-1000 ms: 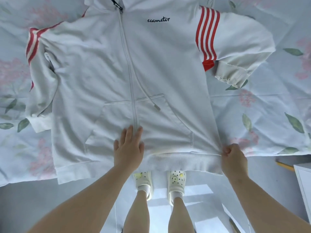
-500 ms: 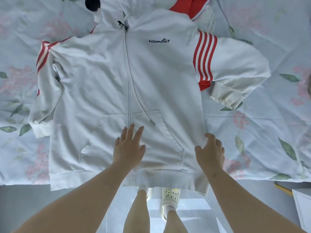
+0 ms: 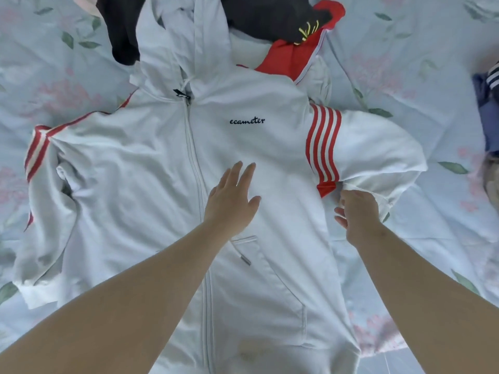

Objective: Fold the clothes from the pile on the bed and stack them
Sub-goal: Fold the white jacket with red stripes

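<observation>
Head view: white zip hoodie [image 3: 151, 168], face up, spread on the floral bed sheet [image 3: 421, 63].
Likely soft, limp and light; best taken at cuff or hem. Left hand [image 3: 232, 198] lies flat on the chest, fingers straight. Right hand [image 3: 356, 214] curls at the striped sleeve [image 3: 378, 147] cuff, hold unclear. Dark-and-red pile [image 3: 291, 52] crowds the hood.

Left hand [image 3: 232, 195] flat, right hand [image 3: 356, 211] half-curled
</observation>
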A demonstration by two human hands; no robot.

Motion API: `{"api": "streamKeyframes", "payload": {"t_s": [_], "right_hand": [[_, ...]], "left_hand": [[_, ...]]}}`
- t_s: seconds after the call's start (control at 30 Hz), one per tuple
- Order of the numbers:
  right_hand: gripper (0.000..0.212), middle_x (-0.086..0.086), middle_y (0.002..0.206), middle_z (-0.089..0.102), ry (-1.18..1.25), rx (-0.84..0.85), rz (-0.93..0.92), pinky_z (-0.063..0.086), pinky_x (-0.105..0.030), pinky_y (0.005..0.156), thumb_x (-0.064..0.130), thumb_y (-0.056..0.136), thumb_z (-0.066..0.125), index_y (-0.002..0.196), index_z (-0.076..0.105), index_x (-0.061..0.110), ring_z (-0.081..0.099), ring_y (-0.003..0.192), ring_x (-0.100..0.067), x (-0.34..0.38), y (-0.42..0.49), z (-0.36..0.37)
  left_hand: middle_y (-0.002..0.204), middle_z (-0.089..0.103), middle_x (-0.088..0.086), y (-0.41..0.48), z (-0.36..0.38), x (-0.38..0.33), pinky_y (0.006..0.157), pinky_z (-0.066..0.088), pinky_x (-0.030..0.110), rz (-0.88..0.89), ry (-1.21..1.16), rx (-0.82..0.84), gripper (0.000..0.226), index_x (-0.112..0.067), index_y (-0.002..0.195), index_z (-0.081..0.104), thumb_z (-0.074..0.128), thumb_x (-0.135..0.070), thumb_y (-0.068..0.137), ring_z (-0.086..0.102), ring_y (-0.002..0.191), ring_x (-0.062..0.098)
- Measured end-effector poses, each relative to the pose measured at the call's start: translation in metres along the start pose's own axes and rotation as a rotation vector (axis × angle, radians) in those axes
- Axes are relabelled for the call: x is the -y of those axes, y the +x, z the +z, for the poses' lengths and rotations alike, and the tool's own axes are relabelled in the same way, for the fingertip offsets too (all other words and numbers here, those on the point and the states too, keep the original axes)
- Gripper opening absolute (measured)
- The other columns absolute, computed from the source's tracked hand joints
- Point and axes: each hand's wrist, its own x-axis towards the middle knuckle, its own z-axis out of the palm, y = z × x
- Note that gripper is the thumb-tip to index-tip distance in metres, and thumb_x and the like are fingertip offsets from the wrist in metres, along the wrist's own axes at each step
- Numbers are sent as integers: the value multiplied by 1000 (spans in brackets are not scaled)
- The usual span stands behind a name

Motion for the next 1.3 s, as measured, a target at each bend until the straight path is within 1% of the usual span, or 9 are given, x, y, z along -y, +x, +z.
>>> {"api": "streamKeyframes", "payload": {"t_s": [0.23,0.37,0.47,0.67,0.8,0.9,1.0,1.17,1.3], "right_hand": [[32,0,82,50,241,-143,93,48,-24,64,18,91,53,123,53,12,51,68,-14,28,50,-16],[12,-1,84,56,432,-146,158,51,-25,63,24,88,61,94,56,15,57,69,-14,53,76,-29],[32,1,98,62,646,-153,185,55,-33,82,27,83,68,113,57,20,63,92,-18,70,92,-37],[37,6,89,56,585,-26,-200,47,-23,63,1,83,52,107,47,30,54,75,-13,127,65,-16],[61,4,89,55,-78,383,-759,43,-23,69,0,85,44,137,41,33,50,74,-9,114,-5,30],[64,-2,97,53,-642,540,-1043,45,-35,86,3,84,41,138,44,37,53,91,-23,72,-15,45],[53,0,125,48,-1206,663,-999,32,-35,98,12,90,44,136,44,39,41,117,-25,48,-12,49],[40,1,128,53,-1138,654,-875,26,-33,102,19,93,49,132,51,26,42,121,-23,38,-10,48],[33,-5,113,61,-912,514,-888,35,-29,96,7,91,50,121,61,14,49,110,-24,41,-7,53]], "left_hand": [[159,-6,-13,55,11,-28,116,19,40,26,-9,132,64,-34,151,4,40,-40,98,-6,147,17],[159,-7,-14,74,20,-35,117,15,44,-81,-30,234,59,-34,151,8,35,-44,98,-12,146,19],[158,-8,-15,79,21,-36,118,13,43,-115,-47,247,57,-34,151,9,32,-44,99,-13,146,17],[149,39,-5,75,-2,-32,111,25,31,-390,-721,-50,40,-28,140,42,38,-35,101,33,138,12],[125,59,5,59,-39,-25,101,38,42,-698,-1613,-237,46,-27,133,47,29,-53,99,58,111,24],[122,61,6,42,-54,-7,100,41,49,-723,-1937,-426,57,-27,135,45,26,-61,95,60,111,28],[120,65,3,29,-58,4,92,47,47,-675,-2115,-540,49,-26,123,59,37,-55,91,59,115,29],[120,64,8,24,-44,20,94,46,50,-828,-2320,-639,78,-20,122,56,57,-76,68,64,107,33],[98,69,1,37,-41,24,70,54,35,-1051,-2115,-562,33,-19,116,61,63,-37,88,66,89,20]]}}
